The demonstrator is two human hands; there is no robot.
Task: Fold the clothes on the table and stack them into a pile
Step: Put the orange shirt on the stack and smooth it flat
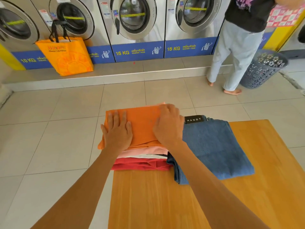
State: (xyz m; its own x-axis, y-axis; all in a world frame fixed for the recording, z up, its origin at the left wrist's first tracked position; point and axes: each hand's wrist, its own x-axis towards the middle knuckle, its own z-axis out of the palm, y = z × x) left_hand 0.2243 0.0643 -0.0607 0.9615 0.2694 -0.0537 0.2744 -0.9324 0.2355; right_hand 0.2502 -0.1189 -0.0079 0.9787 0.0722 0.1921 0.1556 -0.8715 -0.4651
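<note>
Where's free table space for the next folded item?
Bare wood on the table in front of the clothes pile, between the forearms, and right of the blue towel. The far left corner is crowded: pile under both hands, towel alongside.

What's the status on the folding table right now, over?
Left hand flat on orange garment; right hand curled at its right edge. Orange tops the folded pile. Blue towel beside it, unstacked. Nothing in the way.

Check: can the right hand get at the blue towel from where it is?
Probably yes. The right hand rests on the orange cloth, right beside the blue towel, whose top lies bare with nothing between them.
</note>
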